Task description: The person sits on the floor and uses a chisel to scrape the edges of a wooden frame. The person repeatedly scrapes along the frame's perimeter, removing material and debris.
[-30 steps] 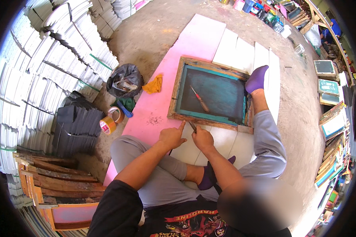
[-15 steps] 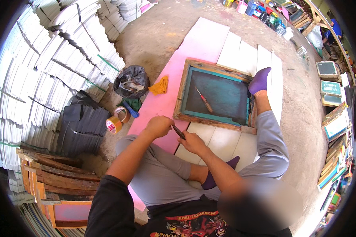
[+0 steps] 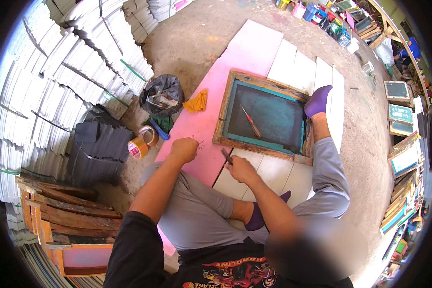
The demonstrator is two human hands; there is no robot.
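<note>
My right hand point(image 3: 241, 170) is wrapped round a short, dark brown stick-like tool point(image 3: 226, 155), whose far end points up and left. My left hand point(image 3: 184, 150) is closed above the pink sheet, apart from the tool; what its fingers hold, if anything, is hidden. Just beyond my hands lies a wooden screen-printing frame point(image 3: 219, 126) with dark mesh and teal edging. Resting across its mesh is a thin pointed tool point(image 3: 251, 122) with a red-and-brown handle and a pale tip.
The frame lies over a pink sheet point(image 3: 247, 45) and white boards point(image 3: 293, 67). A purple-socked foot point(image 3: 318, 101) touches its right side. Leftward are an orange cloth point(image 3: 195, 101), a black plastic bag point(image 3: 162, 94), tape rolls point(image 3: 138, 148) and white stacks point(image 3: 57, 96). A person point(image 3: 409, 50) is far right.
My hands have parted: the left moved left and lost touch with the dark tool. The right keeps the tool and has shifted slightly right. The view has moved slightly.
</note>
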